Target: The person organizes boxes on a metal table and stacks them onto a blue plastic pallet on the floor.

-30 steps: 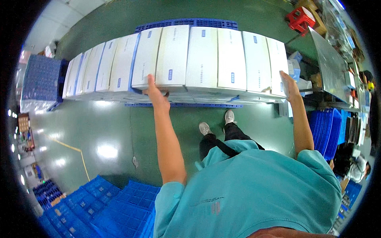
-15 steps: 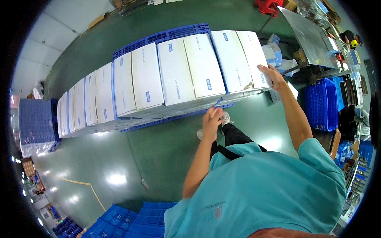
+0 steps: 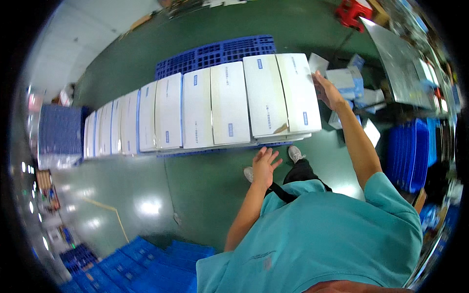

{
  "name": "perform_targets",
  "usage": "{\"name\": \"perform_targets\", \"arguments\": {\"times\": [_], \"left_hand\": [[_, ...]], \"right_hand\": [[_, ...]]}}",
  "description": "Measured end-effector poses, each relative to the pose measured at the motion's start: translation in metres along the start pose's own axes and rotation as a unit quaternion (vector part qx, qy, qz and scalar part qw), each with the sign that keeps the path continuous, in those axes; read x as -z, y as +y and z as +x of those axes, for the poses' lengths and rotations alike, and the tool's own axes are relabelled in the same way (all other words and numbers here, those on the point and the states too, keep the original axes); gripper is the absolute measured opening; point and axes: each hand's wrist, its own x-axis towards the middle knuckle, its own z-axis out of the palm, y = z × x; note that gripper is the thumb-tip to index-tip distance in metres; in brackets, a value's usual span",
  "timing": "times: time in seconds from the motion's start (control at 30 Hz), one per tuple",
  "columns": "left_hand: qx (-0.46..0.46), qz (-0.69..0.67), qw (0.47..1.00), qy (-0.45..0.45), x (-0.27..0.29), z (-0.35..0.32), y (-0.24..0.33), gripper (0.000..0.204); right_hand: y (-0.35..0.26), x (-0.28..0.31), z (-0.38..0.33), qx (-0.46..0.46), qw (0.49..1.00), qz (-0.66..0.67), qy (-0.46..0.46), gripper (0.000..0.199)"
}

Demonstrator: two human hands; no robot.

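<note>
My teal-shirted torso (image 3: 312, 239) hides my legs; the blue plastic pallet (image 3: 220, 51) lies mostly under white cardboard boxes (image 3: 229, 110); nine o'clock clutter blurs.

A second ago my left hand (image 3: 265, 166) presses flat on the front edge of the row of white boxes (image 3: 229, 110); now it is off them, hanging open just in front of the row, fingers spread over the green floor (image 3: 195, 190). My right hand (image 3: 327, 90) slides from the row's front right corner to its right end, palm against the side of the last box (image 3: 299, 93). The row itself now sits tilted in my view, its right end swung further up.
</note>
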Motion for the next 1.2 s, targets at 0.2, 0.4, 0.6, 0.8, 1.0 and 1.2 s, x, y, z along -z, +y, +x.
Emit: {"name": "perform_targets", "arguments": {"times": [0.2,0.4,0.6,0.8,1.0,1.2], "left_hand": [[-0.101,-0.056,0.993,-0.008,-0.040,0.012,-0.023,0.032],[-0.090,-0.003,0.995,0.041,-0.075,0.003,-0.008,0.029],[-0.089,0.044,0.991,0.091,-0.085,0.010,-0.014,0.032],[-0.130,0.138,0.970,0.151,-0.105,0.013,-0.016,0.042],[-0.206,0.159,0.951,0.164,-0.082,0.050,-0.050,0.035],[-0.217,0.318,0.913,0.135,-0.055,0.059,-0.061,0.039]], "right_hand": [[-0.005,0.009,0.117,-0.065,0.981,0.086,-0.160,0.069],[0.033,0.011,0.146,-0.018,0.960,0.213,-0.184,0.047],[0.062,0.020,0.169,0.027,0.982,0.166,-0.083,0.044],[0.089,0.038,0.207,0.104,0.991,0.067,-0.044,0.047],[0.076,0.026,0.194,0.108,0.992,0.053,-0.042,0.048],[0.057,0.012,0.163,0.091,0.993,0.063,-0.038,0.050]]}}
